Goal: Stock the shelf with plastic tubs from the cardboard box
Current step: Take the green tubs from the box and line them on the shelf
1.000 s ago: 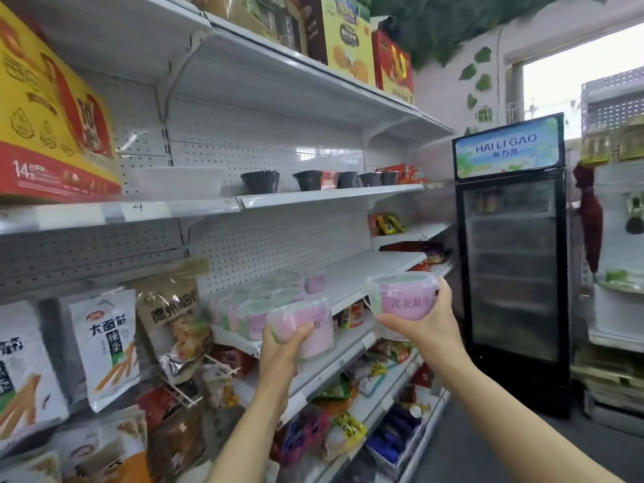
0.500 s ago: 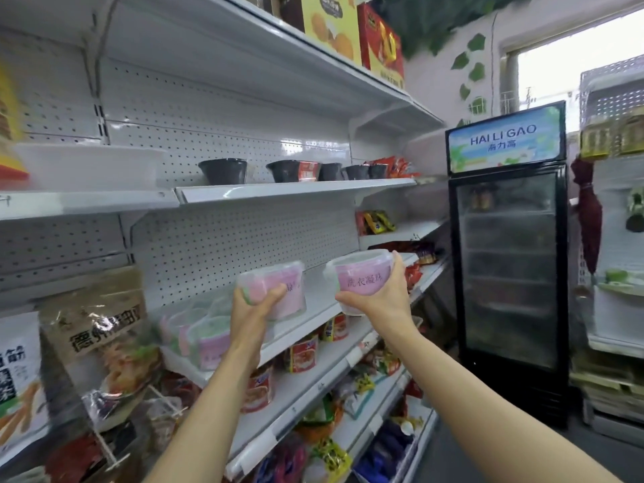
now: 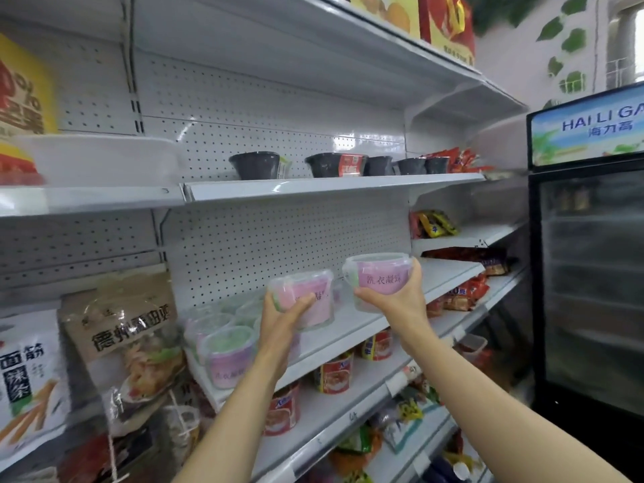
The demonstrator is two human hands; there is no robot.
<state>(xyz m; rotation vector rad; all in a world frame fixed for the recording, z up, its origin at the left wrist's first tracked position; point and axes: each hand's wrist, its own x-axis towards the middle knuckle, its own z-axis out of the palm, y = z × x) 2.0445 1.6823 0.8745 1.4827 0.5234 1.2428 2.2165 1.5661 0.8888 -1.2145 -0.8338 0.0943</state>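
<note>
My left hand (image 3: 284,317) grips a clear plastic tub with pink contents (image 3: 313,294), held just above the white middle shelf (image 3: 348,325). My right hand (image 3: 397,301) holds a second pink tub (image 3: 380,277) with a printed label, a little higher and to the right. Both tubs hover over the shelf, beside a cluster of several matching tubs (image 3: 226,346) standing at the shelf's left end. The cardboard box is out of view.
Black bowls (image 3: 256,165) line the shelf above. Red cans (image 3: 334,369) stand on the shelf below. Snack bags (image 3: 129,339) hang at the left. A black glass-door fridge (image 3: 589,273) stands at the right. The white shelf's right stretch (image 3: 449,273) is bare.
Both hands have carried their tubs up and in toward the middle shelf. The view has shifted closer to the shelf and slightly right.
</note>
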